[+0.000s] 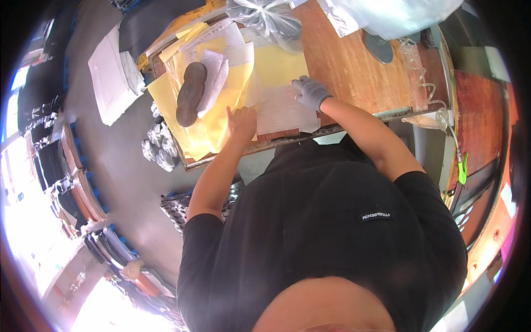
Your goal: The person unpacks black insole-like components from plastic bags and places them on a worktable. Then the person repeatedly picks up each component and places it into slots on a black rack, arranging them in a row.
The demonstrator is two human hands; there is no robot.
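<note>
My bare left hand (pixel 241 123) lies on yellow paper sheets (pixel 215 137) near the table's front edge. Its fingers are apart and slightly bent, with nothing visible in them. A dark brown, shoe-sole-shaped piece (pixel 191 95) rests on the sheets to its left, partly over a white printed sheet (pixel 217 77). On my right hand (pixel 311 93) is a grey glove that leaves a fingertip bare. That hand is over a pale printed sheet (pixel 279 110), fingers loosely bent and apart, holding nothing I can see.
Clear plastic bags (pixel 265 22) lie at the table's far side. A larger bag (pixel 398 16) sits at the far right, beside a dark grey sole-shaped piece (pixel 378 47). A coiled clear hose (pixel 423 77) leads to a green-handled tool (pixel 462 169). Stacked materials (pixel 83 191) stand at left.
</note>
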